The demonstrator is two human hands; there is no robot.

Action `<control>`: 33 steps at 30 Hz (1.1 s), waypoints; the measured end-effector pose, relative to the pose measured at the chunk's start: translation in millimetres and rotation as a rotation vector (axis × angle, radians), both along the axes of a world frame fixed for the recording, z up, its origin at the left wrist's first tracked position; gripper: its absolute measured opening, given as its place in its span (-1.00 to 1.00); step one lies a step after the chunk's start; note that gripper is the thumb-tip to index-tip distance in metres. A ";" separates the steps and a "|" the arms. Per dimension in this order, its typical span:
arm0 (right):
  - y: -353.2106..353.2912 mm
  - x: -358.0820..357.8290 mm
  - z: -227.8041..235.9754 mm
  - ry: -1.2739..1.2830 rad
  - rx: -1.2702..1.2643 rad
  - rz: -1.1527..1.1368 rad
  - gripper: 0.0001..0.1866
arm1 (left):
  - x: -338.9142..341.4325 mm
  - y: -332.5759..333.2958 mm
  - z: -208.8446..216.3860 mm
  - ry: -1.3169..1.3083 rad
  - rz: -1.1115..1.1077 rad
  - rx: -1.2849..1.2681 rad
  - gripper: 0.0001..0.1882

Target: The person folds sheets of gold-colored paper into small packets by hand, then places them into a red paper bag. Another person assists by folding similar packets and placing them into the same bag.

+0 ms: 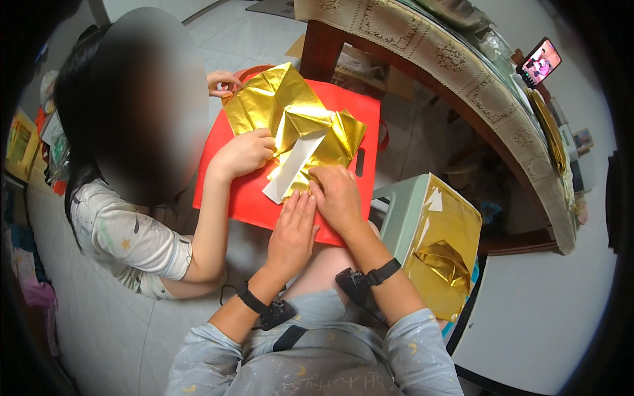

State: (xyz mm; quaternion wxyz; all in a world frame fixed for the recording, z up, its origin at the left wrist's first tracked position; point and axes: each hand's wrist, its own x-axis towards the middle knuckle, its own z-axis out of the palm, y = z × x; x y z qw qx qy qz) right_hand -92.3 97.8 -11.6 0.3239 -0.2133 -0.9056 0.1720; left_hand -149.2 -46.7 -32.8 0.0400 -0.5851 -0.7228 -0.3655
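A creased sheet of gold foil paper, with a strip of its white back turned up, lies on a flat red bag over my lap. My left hand rests with fingers stretched out and together, their tips on the paper's near edge. Just right of it, my right hand curls its fingers onto the same edge and grips the paper there; its fingertips are partly hidden. A co-worker's hands touch the paper too: one hand on its left side, the other hand near its far left corner.
To my right a pale green stool bears a stack of gold foil sheets. Beyond it is a table with a lace-edged cloth, on which a lit phone stands. The co-worker sits close on my left.
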 end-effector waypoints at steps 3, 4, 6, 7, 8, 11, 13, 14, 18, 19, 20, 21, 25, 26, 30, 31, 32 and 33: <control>0.7 0.1 -0.5 -0.014 -0.007 -0.012 -0.79 | 1.4 1.1 0.6 0.022 0.006 -0.022 -0.36; 0.9 -0.3 -1.9 -0.007 -0.002 -0.011 -0.79 | 1.2 1.3 0.5 0.025 0.013 -0.035 -0.37; 1.8 -0.9 -5.0 0.008 0.010 -0.010 -0.79 | 0.4 2.2 0.2 0.031 0.026 -0.061 -0.37; 2.3 -1.5 -4.9 -0.004 0.012 -0.007 -0.79 | 0.1 2.4 -0.3 0.035 0.029 -0.065 -0.36; 3.0 -2.2 -4.5 -0.015 0.014 -0.004 -0.79 | -0.1 2.8 -1.0 0.039 0.031 -0.068 -0.35; 5.0 -3.6 -3.5 -0.044 0.039 -0.002 -0.79 | -0.6 5.1 -2.2 0.056 0.035 -0.091 -0.31; 6.2 -4.8 -3.6 -0.068 0.060 -0.010 -0.80 | -1.3 7.0 -2.7 0.071 0.038 -0.118 -0.29; 6.7 -5.6 -4.1 -0.083 0.071 -0.017 -0.81 | -1.9 7.9 -3.2 0.079 0.041 -0.135 -0.28; 10.0 -8.5 -6.6 -0.101 0.092 -0.029 -0.83 | -5.6 10.3 -1.6 0.098 0.051 -0.197 -0.27; 11.1 -8.7 -7.0 -0.111 0.087 -0.029 -0.83 | -6.7 11.0 -1.4 0.098 0.046 -0.204 -0.26; 12.0 -8.9 -7.4 -0.121 0.082 -0.030 -0.84 | -7.9 11.8 -1.3 0.097 0.040 -0.211 -0.26; 12.9 -9.0 -8.0 -0.132 0.076 -0.030 -0.84 | -8.9 12.3 -1.3 0.097 0.034 -0.219 -0.25; 16.1 -10.8 -11.1 -0.136 0.055 -0.037 -0.83 | -11.9 13.5 -2.5 0.117 0.021 -0.236 -0.25; 15.5 -11.4 -9.3 -0.160 0.041 -0.044 -0.82 | -12.6 13.3 -2.3 0.121 0.019 -0.244 -0.25; 18.7 -11.1 -16.2 -0.190 0.067 -0.100 -0.80 | -13.3 14.9 1.0 0.154 0.005 -0.297 -0.24; 20.1 -10.4 -18.6 -0.193 0.088 -0.107 -0.81 | -13.1 15.5 1.1 0.161 0.009 -0.304 -0.24; 21.5 -8.9 -21.1 -0.196 0.109 -0.115 -0.81 | -12.6 16.3 0.0 0.167 0.012 -0.312 -0.23; 23.6 -7.0 -23.2 -0.199 0.130 -0.124 -0.81 | -12.3 17.6 -0.7 0.174 0.015 -0.319 -0.23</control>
